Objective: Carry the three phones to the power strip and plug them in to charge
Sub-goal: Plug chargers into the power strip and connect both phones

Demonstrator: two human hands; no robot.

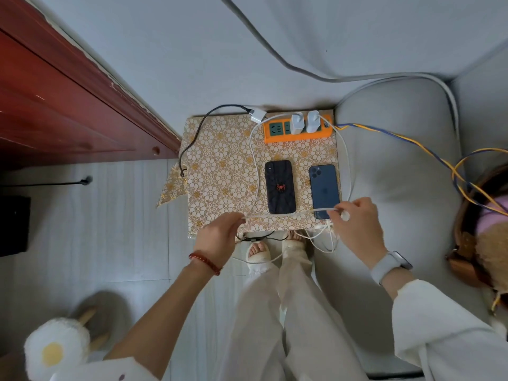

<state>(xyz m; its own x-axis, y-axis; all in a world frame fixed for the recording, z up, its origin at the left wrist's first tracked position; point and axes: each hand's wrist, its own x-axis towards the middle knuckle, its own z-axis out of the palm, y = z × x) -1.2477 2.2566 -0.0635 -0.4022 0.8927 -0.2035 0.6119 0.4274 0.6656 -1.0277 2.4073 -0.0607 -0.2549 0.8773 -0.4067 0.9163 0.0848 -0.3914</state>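
Two phones lie face down on the small table (220, 149) with a gold flower-patterned cloth: a black phone (279, 186) with a red spider mark and, to its right, a blue phone (324, 191). An orange power strip (298, 131) at the table's far edge holds two white chargers (304, 122). A white cable (255, 166) runs from the chargers down the table. My left hand (217, 239) and my right hand (354, 226) each pinch this white cable and hold a stretch of it taut over the near ends of the phones. A third phone is not in view.
A grey sofa (398, 166) stands right of the table, with a blue-and-yellow cord (412, 144) across it. A red wooden door (68, 100) is at left. A black cable (198, 133) with a white plug (257, 115) drapes over the table's left. More cables hang by my feet.
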